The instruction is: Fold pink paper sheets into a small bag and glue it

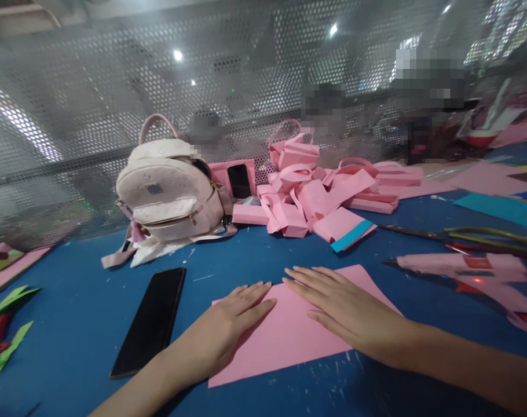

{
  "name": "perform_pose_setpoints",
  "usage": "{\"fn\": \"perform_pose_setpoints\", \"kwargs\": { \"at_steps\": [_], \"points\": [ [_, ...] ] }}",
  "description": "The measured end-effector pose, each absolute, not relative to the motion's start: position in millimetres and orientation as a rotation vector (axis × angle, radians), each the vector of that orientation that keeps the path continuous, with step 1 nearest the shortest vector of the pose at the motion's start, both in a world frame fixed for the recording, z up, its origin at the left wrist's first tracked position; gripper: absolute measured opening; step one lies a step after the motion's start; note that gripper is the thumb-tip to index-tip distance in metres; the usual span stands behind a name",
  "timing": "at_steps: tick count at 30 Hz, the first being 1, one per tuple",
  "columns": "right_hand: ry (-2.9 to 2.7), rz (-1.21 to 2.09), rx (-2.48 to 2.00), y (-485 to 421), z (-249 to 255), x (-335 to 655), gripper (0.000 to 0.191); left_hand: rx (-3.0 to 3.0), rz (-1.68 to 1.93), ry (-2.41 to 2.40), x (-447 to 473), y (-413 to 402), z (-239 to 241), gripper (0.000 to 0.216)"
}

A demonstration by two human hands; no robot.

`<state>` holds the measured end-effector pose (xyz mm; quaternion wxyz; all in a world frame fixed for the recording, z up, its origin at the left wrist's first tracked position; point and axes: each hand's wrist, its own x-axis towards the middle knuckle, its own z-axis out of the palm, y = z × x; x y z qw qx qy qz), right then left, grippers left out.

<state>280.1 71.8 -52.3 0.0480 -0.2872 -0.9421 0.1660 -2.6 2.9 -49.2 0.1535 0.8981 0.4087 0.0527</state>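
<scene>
A pink sheet of paper lies on the blue table in front of me. My left hand rests flat on its left part, fingers stretched out toward the far edge. On the right part lies my right hand, palm down with the fingers slightly spread. Both hands press on the sheet and neither grasps anything. A black phone lies left of the sheet, close beside my left forearm. To the right of my right hand is a pink glue gun with a small red light lit.
Behind the sheet is a pile of folded pink paper pieces. A cream backpack stands to its left, with a second phone beside it. Scissors lie beyond the glue gun. Green and red paper scraps sit at far left. A perforated metal panel rises behind.
</scene>
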Motion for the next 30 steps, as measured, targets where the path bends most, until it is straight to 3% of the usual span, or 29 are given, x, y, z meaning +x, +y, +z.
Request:
{"fn": "perform_pose_setpoints", "kwargs": {
  "at_steps": [20,30],
  "points": [
    [-2.887,0.442,-0.868,72,-55,280,0.053,2.748,0.154,1.156,-4,5,-53,0.070],
    [-2.879,0.377,-0.820,75,-65,281,0.052,2.805,0.107,0.899,23,-19,-39,0.059]
  ]
}}
